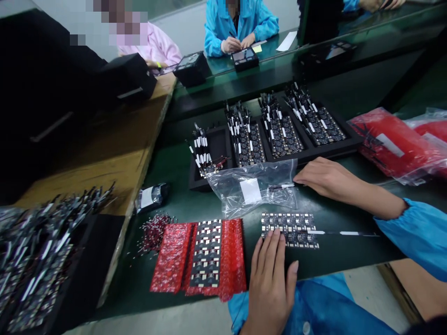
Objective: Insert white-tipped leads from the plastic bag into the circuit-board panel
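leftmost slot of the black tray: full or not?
Partly filled. The leftmost slot of the black tray shows bare black floor, with white-tipped parts only along its left side; the other three slots are packed with boards.

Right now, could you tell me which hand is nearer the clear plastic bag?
Right. The right hand touches the clear plastic bag at its right edge; the left hand lies below it.

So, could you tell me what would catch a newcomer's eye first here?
Probably the red bubble wrap at the near table edge, with a circuit panel lying on it. The left hand presses a second panel beside it, and the right hand reaches the clear plastic bag.
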A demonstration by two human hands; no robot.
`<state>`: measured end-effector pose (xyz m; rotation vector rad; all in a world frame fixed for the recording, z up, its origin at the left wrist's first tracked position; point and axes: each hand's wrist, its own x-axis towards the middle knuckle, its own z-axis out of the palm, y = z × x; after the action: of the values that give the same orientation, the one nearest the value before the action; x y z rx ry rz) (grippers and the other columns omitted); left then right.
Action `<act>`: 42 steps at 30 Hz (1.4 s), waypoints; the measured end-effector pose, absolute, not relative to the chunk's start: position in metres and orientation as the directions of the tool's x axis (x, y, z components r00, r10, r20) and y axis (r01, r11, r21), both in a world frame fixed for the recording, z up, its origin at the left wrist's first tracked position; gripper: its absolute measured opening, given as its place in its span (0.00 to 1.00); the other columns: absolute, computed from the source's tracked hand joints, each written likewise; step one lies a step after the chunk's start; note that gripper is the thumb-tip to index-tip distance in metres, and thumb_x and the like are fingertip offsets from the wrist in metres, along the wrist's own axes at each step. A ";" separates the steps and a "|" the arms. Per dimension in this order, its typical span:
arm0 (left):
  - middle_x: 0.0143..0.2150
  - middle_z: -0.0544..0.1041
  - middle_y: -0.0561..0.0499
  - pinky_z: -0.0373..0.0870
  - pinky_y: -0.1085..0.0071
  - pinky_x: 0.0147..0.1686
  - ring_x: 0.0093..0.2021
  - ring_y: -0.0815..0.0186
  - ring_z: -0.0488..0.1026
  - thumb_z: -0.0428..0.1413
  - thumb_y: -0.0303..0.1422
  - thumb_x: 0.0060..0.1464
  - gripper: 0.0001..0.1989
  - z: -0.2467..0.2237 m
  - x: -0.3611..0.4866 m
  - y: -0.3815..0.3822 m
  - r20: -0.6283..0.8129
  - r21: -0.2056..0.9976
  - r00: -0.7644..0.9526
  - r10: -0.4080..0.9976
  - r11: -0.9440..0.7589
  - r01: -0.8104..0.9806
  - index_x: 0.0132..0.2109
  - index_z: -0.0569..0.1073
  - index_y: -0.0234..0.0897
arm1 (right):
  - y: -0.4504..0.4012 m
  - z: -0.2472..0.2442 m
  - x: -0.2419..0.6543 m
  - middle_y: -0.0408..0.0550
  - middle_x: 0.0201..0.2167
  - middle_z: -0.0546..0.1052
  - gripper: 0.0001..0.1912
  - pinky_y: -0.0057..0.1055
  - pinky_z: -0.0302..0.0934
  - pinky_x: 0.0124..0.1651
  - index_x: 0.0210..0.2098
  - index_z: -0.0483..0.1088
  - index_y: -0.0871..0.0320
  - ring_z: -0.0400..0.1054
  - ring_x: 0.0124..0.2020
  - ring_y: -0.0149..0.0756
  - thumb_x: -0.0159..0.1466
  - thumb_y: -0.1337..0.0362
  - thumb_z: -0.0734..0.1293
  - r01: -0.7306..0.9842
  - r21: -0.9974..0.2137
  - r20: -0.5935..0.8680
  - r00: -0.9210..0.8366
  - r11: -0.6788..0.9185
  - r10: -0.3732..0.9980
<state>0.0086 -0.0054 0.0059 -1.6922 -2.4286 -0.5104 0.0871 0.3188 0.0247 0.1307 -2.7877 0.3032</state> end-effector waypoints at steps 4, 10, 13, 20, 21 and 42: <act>0.68 0.62 0.57 0.67 0.62 0.64 0.67 0.63 0.62 0.49 0.44 0.63 0.28 0.006 0.009 -0.005 0.296 0.224 -0.371 0.880 0.314 0.923 0.66 0.59 0.41 | 0.317 0.027 0.087 0.57 0.61 0.88 0.18 0.45 0.69 0.56 0.55 0.84 0.57 0.82 0.57 0.50 0.86 0.61 0.62 -0.105 -0.207 0.375 -0.927 0.973 -0.021; 0.67 0.65 0.55 0.68 0.59 0.62 0.66 0.61 0.65 0.48 0.43 0.63 0.28 0.005 0.009 -0.005 0.307 0.247 -0.369 0.877 0.301 0.921 0.67 0.59 0.42 | 0.314 0.035 0.087 0.58 0.56 0.88 0.18 0.45 0.68 0.54 0.55 0.83 0.56 0.80 0.52 0.49 0.86 0.59 0.61 -0.064 -0.278 0.366 -0.929 0.958 0.044; 0.66 0.66 0.55 0.70 0.58 0.61 0.65 0.59 0.66 0.49 0.43 0.63 0.27 0.006 0.009 -0.004 0.303 0.241 -0.362 0.881 0.297 0.924 0.67 0.59 0.44 | 0.310 0.046 0.090 0.55 0.48 0.87 0.18 0.44 0.67 0.52 0.54 0.82 0.56 0.80 0.47 0.49 0.85 0.58 0.60 -0.019 -0.374 0.318 -0.942 0.927 0.108; 0.67 0.66 0.56 0.70 0.58 0.62 0.65 0.60 0.65 0.48 0.44 0.63 0.27 0.011 0.009 -0.005 0.289 0.237 -0.370 0.883 0.308 0.921 0.67 0.59 0.44 | 0.281 0.078 0.108 0.48 0.40 0.84 0.19 0.36 0.68 0.45 0.47 0.78 0.55 0.77 0.38 0.41 0.79 0.45 0.69 0.236 -0.838 -0.044 -0.928 0.492 0.370; 0.67 0.65 0.56 0.69 0.58 0.62 0.66 0.60 0.65 0.47 0.44 0.63 0.27 0.012 0.010 -0.005 0.284 0.236 -0.374 0.883 0.314 0.920 0.67 0.59 0.43 | 0.276 0.079 0.112 0.47 0.38 0.83 0.20 0.34 0.67 0.42 0.45 0.78 0.55 0.75 0.36 0.40 0.77 0.43 0.70 0.281 -0.863 -0.125 -0.924 0.421 0.360; 0.65 0.68 0.52 0.68 0.57 0.62 0.65 0.60 0.65 0.49 0.42 0.63 0.26 0.014 0.005 -0.001 0.257 0.297 -0.406 0.877 0.328 0.897 0.65 0.61 0.40 | 0.257 0.062 0.122 0.43 0.28 0.77 0.16 0.29 0.61 0.30 0.38 0.72 0.54 0.69 0.25 0.35 0.72 0.48 0.70 0.555 -0.799 -0.582 -0.810 0.231 -0.071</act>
<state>0.0054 -0.0010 0.0137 -1.6832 -2.5190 -0.6148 0.1216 0.2575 0.0616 -0.6219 -2.8130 2.2747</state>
